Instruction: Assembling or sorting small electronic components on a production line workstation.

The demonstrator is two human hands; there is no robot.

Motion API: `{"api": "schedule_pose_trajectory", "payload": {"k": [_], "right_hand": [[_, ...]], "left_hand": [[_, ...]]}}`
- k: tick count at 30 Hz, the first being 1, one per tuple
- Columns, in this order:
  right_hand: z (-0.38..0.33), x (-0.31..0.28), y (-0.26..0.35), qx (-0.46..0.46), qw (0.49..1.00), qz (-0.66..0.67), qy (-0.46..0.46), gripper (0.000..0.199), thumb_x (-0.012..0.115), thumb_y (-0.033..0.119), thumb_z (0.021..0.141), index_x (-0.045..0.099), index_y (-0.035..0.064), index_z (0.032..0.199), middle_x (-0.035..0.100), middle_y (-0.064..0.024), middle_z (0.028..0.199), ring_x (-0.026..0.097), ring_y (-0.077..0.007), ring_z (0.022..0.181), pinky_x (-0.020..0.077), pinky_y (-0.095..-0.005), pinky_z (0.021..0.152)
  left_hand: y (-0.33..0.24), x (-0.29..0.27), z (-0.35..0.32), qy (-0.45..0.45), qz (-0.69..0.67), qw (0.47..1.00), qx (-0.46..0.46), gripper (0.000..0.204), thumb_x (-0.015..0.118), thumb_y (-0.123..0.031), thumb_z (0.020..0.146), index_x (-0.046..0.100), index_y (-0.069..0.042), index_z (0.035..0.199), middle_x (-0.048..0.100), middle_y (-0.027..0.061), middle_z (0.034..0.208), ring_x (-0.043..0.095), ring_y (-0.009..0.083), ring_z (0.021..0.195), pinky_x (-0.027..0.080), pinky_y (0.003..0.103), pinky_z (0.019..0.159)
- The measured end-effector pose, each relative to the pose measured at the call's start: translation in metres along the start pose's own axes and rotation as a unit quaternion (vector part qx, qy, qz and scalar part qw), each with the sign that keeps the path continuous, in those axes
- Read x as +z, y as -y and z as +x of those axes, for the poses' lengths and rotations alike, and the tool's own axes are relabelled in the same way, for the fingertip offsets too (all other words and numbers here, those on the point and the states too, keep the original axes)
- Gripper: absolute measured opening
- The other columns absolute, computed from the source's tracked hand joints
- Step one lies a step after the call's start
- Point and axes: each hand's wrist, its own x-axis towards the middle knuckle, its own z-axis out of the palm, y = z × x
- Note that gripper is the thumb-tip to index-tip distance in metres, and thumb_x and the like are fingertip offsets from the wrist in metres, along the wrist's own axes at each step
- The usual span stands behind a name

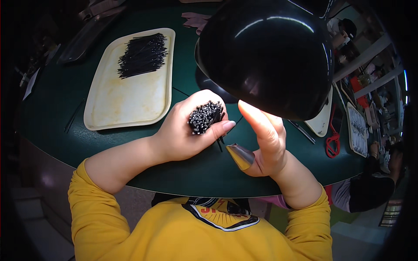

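My left hand (176,130) is closed around a thick bundle of thin black wire-like strands (202,118), whose pale cut ends face up. A few strands stick out loosely below its thumb. Just to the right, my right hand (270,143) is raised with fingers stretched out and thumb apart. A pointed metal sleeve (241,157) covers that thumb, its tip toward the bundle but not touching it. The right fingertips are partly hidden under the rim of a black lamp shade (265,61).
Left of my hands, a cream tray (100,108) bears a pile of similar black strands (143,56). Stray strands lie on the green table (56,113). Red-handled scissors (332,145), metal rods (302,132) and another tray (357,130) are at the right. Another person (370,189) sits beyond.
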Motion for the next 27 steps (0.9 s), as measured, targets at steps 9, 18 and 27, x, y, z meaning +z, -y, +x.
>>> {"api": "schedule_pose_trajectory", "payload": {"k": [9,18,27], "right_hand": [[-0.003,-0.003,-0.006,0.032,0.996,0.066,0.050,0.043,0.070,0.015,0.069,0.058,-0.0064,0.104,0.062,-0.0202,0.097,0.064,-0.0315,0.083,0.0497,-0.0321,0.074],[0.000,0.010,-0.003,-0.032,0.976,0.035,0.215,0.048,0.067,0.024,0.070,0.059,-0.0005,0.110,0.057,-0.0216,0.115,0.055,-0.0352,0.108,0.0360,-0.0487,0.094],[-0.003,0.004,-0.007,0.025,0.982,0.051,0.178,0.051,0.067,0.023,0.075,0.051,-0.0061,0.114,0.052,-0.0226,0.113,0.051,-0.0347,0.106,0.0352,-0.0418,0.093]], "left_hand": [[0.016,-0.003,-0.002,0.048,0.050,0.996,0.052,0.024,0.070,-0.007,0.076,0.052,-0.005,0.091,0.053,0.0039,0.077,0.056,0.0112,0.071,0.046,0.025,0.067],[0.019,-0.011,0.000,0.120,0.006,0.991,0.055,0.025,0.068,-0.004,0.070,0.057,-0.003,0.092,0.060,0.0093,0.094,0.061,0.0226,0.084,0.048,0.030,0.074],[0.012,0.000,-0.002,-0.006,0.079,0.987,0.138,0.024,0.066,-0.007,0.079,0.052,-0.002,0.098,0.060,0.0070,0.080,0.061,0.0176,0.070,0.049,0.028,0.066]]}}
